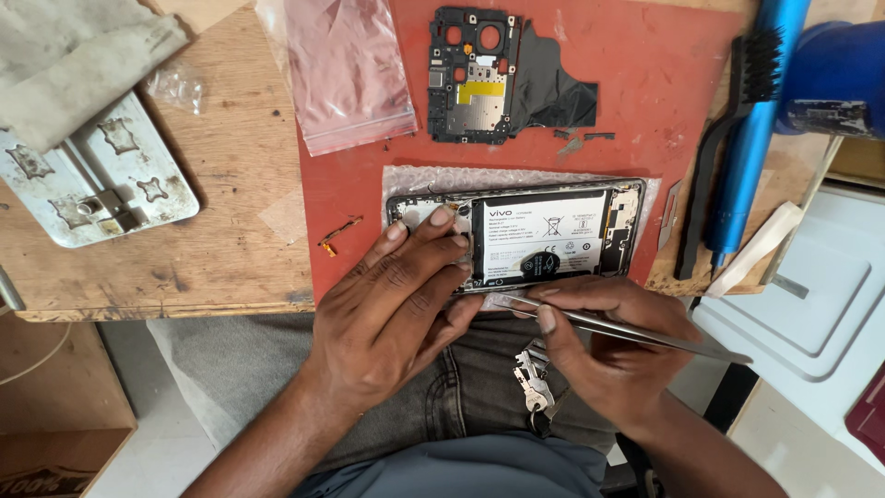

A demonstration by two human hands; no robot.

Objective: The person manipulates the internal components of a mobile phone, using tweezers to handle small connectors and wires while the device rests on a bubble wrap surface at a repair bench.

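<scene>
An opened phone lies back-up on bubble wrap on a red mat, its black battery exposed. My left hand rests on the phone's left end, fingers spread and pressing on the frame. My right hand grips metal tweezers at the phone's near edge; their tips point left under my left fingers. A removed circuit board with a black shield sheet lies at the mat's far side.
A pink plastic bag and a small orange flex cable lie on the mat. A metal holder sits left. A blue screwdriver, black brush and white pry tool lie right. Keys hang at my lap.
</scene>
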